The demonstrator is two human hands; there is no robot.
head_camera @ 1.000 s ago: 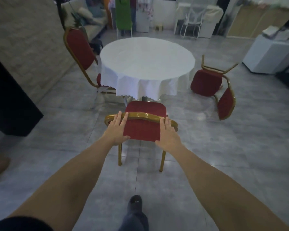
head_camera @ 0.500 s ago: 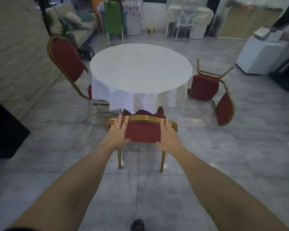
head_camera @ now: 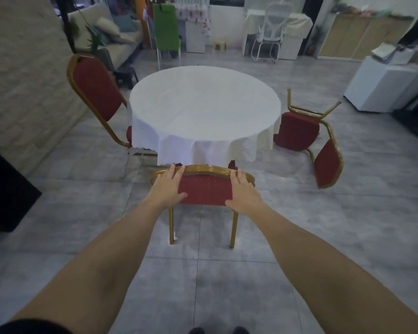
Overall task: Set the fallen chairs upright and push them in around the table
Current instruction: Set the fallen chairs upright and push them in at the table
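Observation:
A round table (head_camera: 203, 109) with a white cloth stands in the middle of the room. Right in front of me an upright red chair with a gold frame (head_camera: 204, 191) has its seat hidden under the cloth's hem. My left hand (head_camera: 168, 186) and my right hand (head_camera: 243, 191) lie flat on its backrest, fingers over the top rail. A second red chair (head_camera: 94, 92) stands upright at the table's left side. A third red chair (head_camera: 297, 131) lies tipped over on the floor to the right of the table, legs pointing up.
A brick wall and a black cabinet (head_camera: 5, 189) line the left side. A white unit (head_camera: 384, 88) stands at the right. Behind the table are a green chair (head_camera: 167, 32), a white office chair (head_camera: 270, 27) and a sofa (head_camera: 106, 37). Grey tiles surround the table.
The near chair has slid forward under the table, its seat now covered by the cloth. I have stepped closer, and both hands have kept their place on the backrest.

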